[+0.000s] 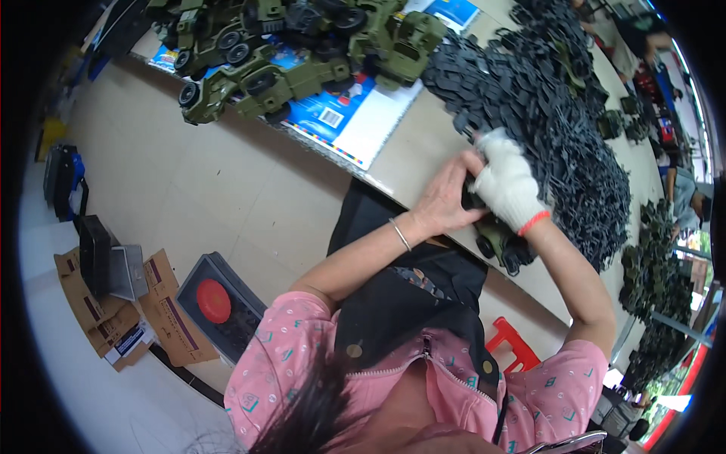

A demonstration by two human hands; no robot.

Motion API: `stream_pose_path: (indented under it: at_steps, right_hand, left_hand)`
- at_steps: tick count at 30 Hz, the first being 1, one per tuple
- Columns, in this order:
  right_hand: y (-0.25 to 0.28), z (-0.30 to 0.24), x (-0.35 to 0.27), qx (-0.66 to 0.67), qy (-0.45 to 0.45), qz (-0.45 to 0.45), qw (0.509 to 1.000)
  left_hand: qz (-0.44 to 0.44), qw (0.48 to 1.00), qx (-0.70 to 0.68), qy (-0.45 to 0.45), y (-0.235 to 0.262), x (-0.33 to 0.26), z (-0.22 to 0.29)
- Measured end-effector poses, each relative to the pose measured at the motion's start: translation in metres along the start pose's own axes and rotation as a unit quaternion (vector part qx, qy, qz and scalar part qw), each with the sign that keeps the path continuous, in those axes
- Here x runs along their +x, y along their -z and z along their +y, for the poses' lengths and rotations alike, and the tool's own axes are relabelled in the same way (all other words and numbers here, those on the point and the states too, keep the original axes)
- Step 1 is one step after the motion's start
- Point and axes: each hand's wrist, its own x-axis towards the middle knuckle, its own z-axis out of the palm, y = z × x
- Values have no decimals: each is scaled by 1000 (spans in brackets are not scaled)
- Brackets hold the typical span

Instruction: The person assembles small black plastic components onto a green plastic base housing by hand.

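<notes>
An olive-green toy jeep (493,240) with black wheels is at the table's near edge, partly covered by my hands. My left hand (445,198), bare with a bangle at the wrist, wraps round its left side. Over its top presses my right hand (505,180), in a white knitted glove with a red cuff and closed on the toy. The gloved fingertips meet the left fingers, hiding whatever lies between them. Just beyond and to the right spreads a big heap of dark grey plastic parts (560,144). At the far left lie several more green toy jeeps (302,76), piled up.
Printed blue and white sheets (370,125) lie under the piled jeeps. On the floor at left are a grey crate (198,280) with a red round thing (214,300) and cardboard boxes (178,318). A red stool (514,344) stands beside me. Other people are at far right.
</notes>
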Motion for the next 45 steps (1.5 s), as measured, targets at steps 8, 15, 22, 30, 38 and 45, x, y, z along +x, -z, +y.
stream_pose_path:
  at_steps: [8,15,22,30,38,45]
  right_hand:
    - [9,-20,21,35,37,-110,993]
    - [40,3,-29,52,64,112,990]
    - [31,27,-222,146,-200,169,954]
    - [43,249,-407,258,-427,476,724]
    - [97,407,-372,90,-595,416,682]
    - [43,147,-167,18,-55,238,970]
  left_hand:
    - [32,998,31,45,5,-8,-4]
    - [81,996,21,25,22,11,8]
    - [-25,989,-1,-148,-4,55,73]
    - [89,959,208,-169,83,29,71]
    - [207,820,497,-193,212,135,47]
    - [-18,733,653,191,217,281,9]
